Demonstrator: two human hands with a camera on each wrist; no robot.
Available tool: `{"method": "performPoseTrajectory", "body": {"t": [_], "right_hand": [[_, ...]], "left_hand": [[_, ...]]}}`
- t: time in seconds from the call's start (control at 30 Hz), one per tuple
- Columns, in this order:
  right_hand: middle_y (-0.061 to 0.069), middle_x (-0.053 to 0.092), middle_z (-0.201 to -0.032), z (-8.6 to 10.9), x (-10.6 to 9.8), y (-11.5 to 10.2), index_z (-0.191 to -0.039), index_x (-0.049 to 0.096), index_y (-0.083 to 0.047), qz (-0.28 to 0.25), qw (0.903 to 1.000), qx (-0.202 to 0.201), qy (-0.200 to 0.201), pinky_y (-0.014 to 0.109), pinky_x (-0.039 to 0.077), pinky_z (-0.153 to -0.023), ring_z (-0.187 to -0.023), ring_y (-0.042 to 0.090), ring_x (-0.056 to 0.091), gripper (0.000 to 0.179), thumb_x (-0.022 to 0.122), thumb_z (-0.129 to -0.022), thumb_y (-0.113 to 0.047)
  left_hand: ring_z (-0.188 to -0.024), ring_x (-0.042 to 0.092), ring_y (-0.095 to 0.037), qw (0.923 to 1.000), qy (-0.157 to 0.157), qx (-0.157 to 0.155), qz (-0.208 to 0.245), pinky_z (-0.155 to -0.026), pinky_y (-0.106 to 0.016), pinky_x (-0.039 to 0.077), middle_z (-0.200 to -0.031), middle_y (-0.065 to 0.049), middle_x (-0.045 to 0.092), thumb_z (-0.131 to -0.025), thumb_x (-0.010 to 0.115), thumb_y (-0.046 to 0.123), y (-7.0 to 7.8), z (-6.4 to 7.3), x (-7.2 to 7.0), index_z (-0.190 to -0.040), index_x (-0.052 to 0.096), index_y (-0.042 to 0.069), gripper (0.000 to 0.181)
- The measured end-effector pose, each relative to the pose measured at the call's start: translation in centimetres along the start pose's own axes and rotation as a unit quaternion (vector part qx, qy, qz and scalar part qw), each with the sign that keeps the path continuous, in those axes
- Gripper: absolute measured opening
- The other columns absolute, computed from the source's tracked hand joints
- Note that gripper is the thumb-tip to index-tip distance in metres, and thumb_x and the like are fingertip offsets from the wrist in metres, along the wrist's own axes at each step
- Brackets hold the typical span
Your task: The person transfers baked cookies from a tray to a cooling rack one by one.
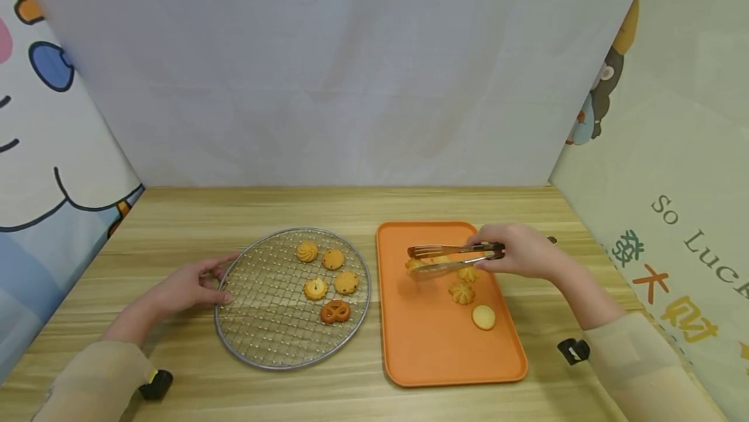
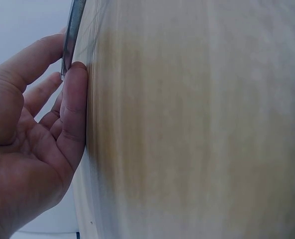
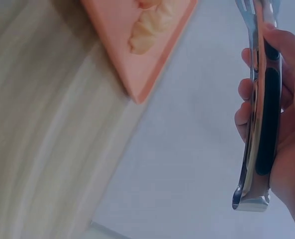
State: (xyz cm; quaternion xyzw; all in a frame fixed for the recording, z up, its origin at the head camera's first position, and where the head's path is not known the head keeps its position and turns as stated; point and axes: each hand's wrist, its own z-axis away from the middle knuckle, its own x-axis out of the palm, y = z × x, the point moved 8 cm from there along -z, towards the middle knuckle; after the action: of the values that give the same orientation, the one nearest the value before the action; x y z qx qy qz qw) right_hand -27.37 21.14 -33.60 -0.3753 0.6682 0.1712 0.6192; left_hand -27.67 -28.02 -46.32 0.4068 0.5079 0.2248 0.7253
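Observation:
My left hand [image 1: 190, 289] pinches the left rim of a round wire cooling rack [image 1: 263, 318], thumb on one side and fingers on the other; the left wrist view shows the rim [image 2: 73, 37] between them. Several cookies lie on the rack's right half, among them a swirl cookie [image 1: 307, 251] and a pretzel-shaped cookie [image 1: 335, 311]. My right hand [image 1: 517, 250] grips metal tongs [image 3: 261, 124] with dark handle grips. Over the orange tray [image 1: 433, 357], the tongs' spread ends are at a cookie [image 1: 414, 266], partly hidden; whether they touch it, I cannot tell.
Further cookies lie on the tray: a flower-shaped one [image 1: 461, 292], a plain round one [image 1: 484, 317] and others partly behind the tongs. Rack and tray stand side by side on a wood-grain table [image 1: 246, 204]. A pale cloth [image 1: 351, 84] hangs behind.

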Motion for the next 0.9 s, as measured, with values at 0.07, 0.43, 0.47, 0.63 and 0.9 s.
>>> {"method": "performPoseTrajectory", "body": {"t": [0.07,0.43,0.47,0.63,0.9], "right_hand": [[-0.013,0.058,-0.083,-0.4,-0.3,-0.5,-0.106,0.069,-0.018,-0.001,1.0000,-0.007,0.000,0.020,0.038,-0.051,-0.057,-0.001,0.041,0.026,0.074,-0.081,-0.023],[-0.009,0.062,-0.092,-3.1,-1.7,-3.5,-0.109,0.068,-0.017,0.008,0.9988,-0.047,0.008,0.021,0.038,-0.053,-0.057,0.000,0.041,0.027,0.072,-0.083,-0.026],[-0.009,0.063,-0.094,-3.4,-1.7,-3.8,-0.109,0.068,-0.018,0.011,0.9984,-0.055,0.010,0.021,0.039,-0.054,-0.058,0.000,0.041,0.027,0.072,-0.084,-0.026],[-0.006,0.065,-0.101,-4.7,-1.9,-5.3,-0.110,0.068,-0.018,0.024,0.9965,-0.080,0.013,0.022,0.040,-0.057,-0.061,0.000,0.043,0.027,0.070,-0.085,-0.028],[-0.006,0.065,-0.102,-6.5,-1.9,-7.2,-0.112,0.067,-0.018,0.037,0.9944,-0.098,0.014,0.022,0.043,-0.058,-0.063,0.000,0.049,0.029,0.069,-0.086,-0.031]], "left_hand": [[-0.077,0.060,-0.017,1.0000,0.000,-0.001,0.001,-0.065,-0.027,0.052,-0.114,-0.022,0.047,-0.075,0.078,0.022,-0.1,0.0,0.0,-0.147,0.028,0.005,0.090],[-0.074,0.057,-0.016,1.0000,0.005,-0.004,-0.003,-0.063,-0.027,0.051,-0.113,-0.022,0.047,-0.074,0.079,0.023,-0.2,0.0,-0.1,-0.147,0.029,0.007,0.090],[-0.074,0.057,-0.016,1.0000,0.004,-0.005,-0.002,-0.063,-0.027,0.051,-0.113,-0.022,0.047,-0.074,0.079,0.023,-0.2,0.0,-0.1,-0.147,0.029,0.006,0.090],[-0.074,0.058,-0.016,1.0000,0.003,0.000,0.000,-0.062,-0.027,0.051,-0.113,-0.023,0.047,-0.075,0.078,0.021,0.1,0.0,0.0,-0.147,0.028,0.004,0.090],[-0.077,0.059,-0.017,1.0000,0.000,0.006,-0.002,-0.065,-0.027,0.052,-0.113,-0.023,0.048,-0.075,0.078,0.021,0.2,0.1,0.0,-0.147,0.027,0.003,0.090]]}}
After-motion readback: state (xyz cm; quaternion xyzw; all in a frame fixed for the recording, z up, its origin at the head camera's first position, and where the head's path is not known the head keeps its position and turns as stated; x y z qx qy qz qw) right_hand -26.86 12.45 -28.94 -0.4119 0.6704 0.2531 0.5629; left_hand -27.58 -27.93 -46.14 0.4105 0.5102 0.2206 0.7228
